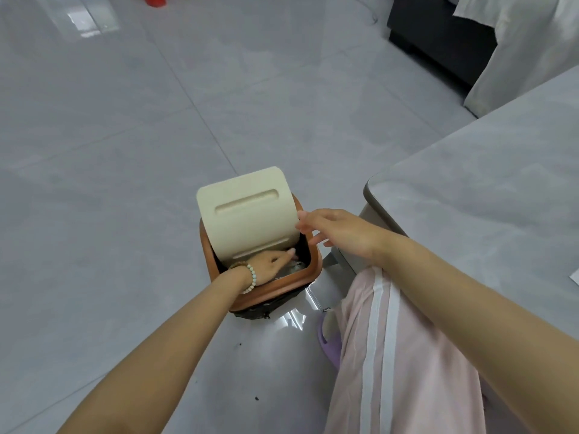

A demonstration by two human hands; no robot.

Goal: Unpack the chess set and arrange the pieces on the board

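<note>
No chess board or pieces show in the head view. A small bin with an orange rim [315, 261] and a dark liner stands on the floor, its cream lid [247, 214] tipped upright. My left hand [272, 264], with a bead bracelet at the wrist, reaches down inside the bin with its fingers stretched toward the right wall, over some crumpled pale stuff. My right hand [340, 230] hovers at the lid's right edge with straight fingers, the fingertips touching that edge. What lies deeper in the bin is hidden.
A grey table [476, 195] fills the right side, with a white paper corner [576, 276] on it. My leg in pink striped trousers [394, 355] and a purple slipper [329, 343] are beside the bin. Dark furniture [438, 36] under white cloth [526, 42] stands far right. Grey tiled floor lies to the left.
</note>
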